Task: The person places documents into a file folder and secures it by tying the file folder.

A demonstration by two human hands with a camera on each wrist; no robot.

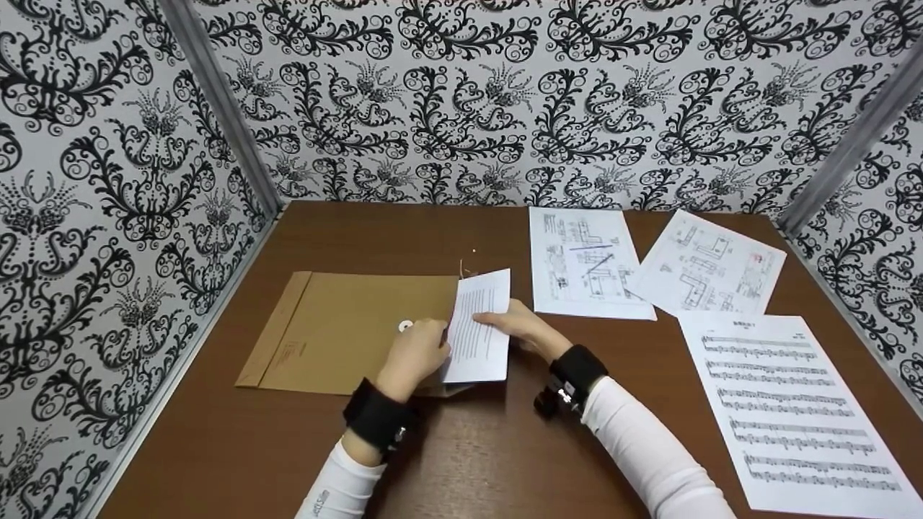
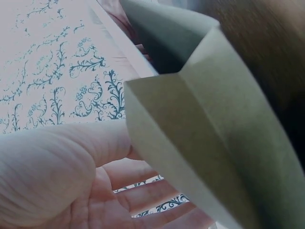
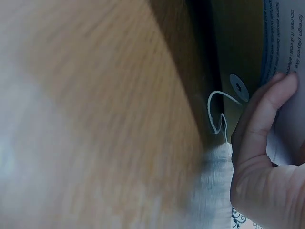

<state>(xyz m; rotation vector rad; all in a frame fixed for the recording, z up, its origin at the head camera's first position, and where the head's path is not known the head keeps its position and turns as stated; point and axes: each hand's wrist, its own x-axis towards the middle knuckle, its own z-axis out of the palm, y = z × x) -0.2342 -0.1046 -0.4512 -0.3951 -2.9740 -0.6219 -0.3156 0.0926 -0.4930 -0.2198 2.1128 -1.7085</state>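
A brown kraft paper envelope (image 1: 353, 317) lies flat on the table, with a white button (image 1: 405, 326) on its face. My left hand (image 1: 414, 357) grips the envelope at its right-hand opening. In the left wrist view, the folded side of the envelope (image 2: 209, 114) gapes between its walls. My right hand (image 1: 526, 328) pinches a printed sheet (image 1: 479, 346), thumb on the face that shows. This sheet stands tilted at the opening; how far its left part sits inside is hidden. In the right wrist view, a string (image 3: 209, 112) hangs by a button (image 3: 239, 88).
Two sheets with technical drawings, one upright (image 1: 588, 288) and one turned (image 1: 710, 263), lie at the back right of the brown table (image 1: 461, 461). A music sheet (image 1: 793, 404) lies at the front right. Patterned walls (image 1: 469, 101) enclose the table's back and sides.
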